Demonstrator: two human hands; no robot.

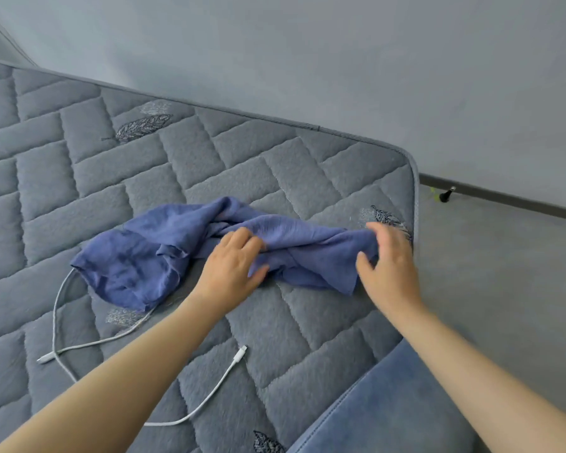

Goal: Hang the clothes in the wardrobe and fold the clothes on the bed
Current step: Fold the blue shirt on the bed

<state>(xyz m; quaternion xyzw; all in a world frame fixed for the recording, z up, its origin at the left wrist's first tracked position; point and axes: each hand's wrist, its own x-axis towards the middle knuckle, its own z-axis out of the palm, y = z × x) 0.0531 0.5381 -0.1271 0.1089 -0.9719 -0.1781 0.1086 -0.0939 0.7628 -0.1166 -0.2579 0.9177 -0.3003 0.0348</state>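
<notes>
Thin, limp, light cloth [151, 256], bunched on bed [79, 178]; best taken at hem corners. Left grip [232, 266] pinching mid-fabric, right grip [389, 266] clasping its end.

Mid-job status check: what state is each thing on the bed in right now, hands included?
blue garment: crumpled, unfolded, lying on the mattress.
left hand: grips the garment's middle.
right hand: curled round its right end, blurred.
white cable: loose, visible plugs unconnected, partly under the garment.
mattress: bare, no sheet.
</notes>
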